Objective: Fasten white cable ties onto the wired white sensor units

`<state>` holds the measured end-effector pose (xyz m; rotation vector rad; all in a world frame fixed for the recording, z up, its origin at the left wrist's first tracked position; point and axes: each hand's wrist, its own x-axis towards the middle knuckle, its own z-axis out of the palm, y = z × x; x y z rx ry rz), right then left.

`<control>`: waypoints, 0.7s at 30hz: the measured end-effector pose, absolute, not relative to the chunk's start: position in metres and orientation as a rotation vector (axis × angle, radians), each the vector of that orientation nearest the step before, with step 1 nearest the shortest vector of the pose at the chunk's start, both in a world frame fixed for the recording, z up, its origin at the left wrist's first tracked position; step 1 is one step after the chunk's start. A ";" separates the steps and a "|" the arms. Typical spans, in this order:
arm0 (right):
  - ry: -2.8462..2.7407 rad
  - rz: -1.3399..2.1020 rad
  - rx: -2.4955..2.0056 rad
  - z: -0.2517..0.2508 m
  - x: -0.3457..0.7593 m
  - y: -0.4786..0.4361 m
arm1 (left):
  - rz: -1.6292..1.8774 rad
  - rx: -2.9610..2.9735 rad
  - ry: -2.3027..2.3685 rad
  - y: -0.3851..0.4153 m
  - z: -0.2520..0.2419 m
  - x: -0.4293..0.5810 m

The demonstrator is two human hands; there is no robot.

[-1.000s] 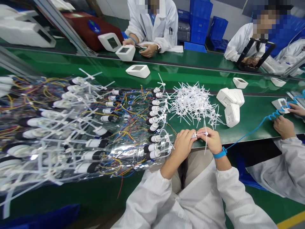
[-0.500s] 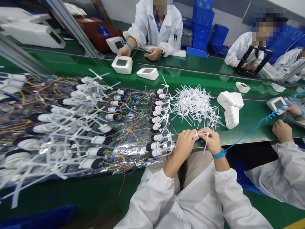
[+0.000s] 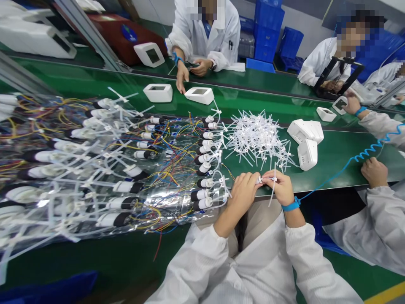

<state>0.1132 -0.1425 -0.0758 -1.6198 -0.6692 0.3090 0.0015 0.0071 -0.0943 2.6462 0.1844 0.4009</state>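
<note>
At the bench's front edge my left hand (image 3: pixel 243 192) is closed around a small white cylindrical part (image 3: pixel 260 179); only its tip shows past the fingers. Pinched in my right hand (image 3: pixel 281 188), against that tip, is a white cable tie (image 3: pixel 274 185) whose tails stick up and down. My fingertips nearly meet, and they hide the exact contact. A blue wrist strap (image 3: pixel 291 204) circles my right wrist. Left of my hands, white cylinders with black ends (image 3: pixel 204 183), coloured wires and looped ties lie in rows on clear plastic. A heap of loose cable ties (image 3: pixel 257 137) lies just beyond my hands.
White device housings (image 3: pixel 306 155) sit right of the heap, with more housings (image 3: pixel 199 95) on the green belt (image 3: pixel 234 105). A coiled blue cord (image 3: pixel 370 147) stretches right from my strap. A co-worker's hand (image 3: pixel 374 172) rests at the right edge; other people sit across.
My hands stay nearly in place, still joined at the part. Across the belt, a co-worker has released a housing and reaches toward another. The right-hand neighbour's arm has extended to a housing farther back.
</note>
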 end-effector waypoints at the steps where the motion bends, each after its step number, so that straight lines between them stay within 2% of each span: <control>1: -0.677 0.311 -1.618 -0.076 0.113 -0.142 | 0.401 2.649 0.177 0.007 -0.095 0.001; 12: -0.814 0.407 -1.661 -0.073 0.126 -0.143 | 0.423 2.695 0.151 0.008 -0.105 0.004; 21: -0.635 0.413 -1.618 -0.079 0.120 -0.145 | 0.451 2.591 0.182 0.007 -0.096 0.004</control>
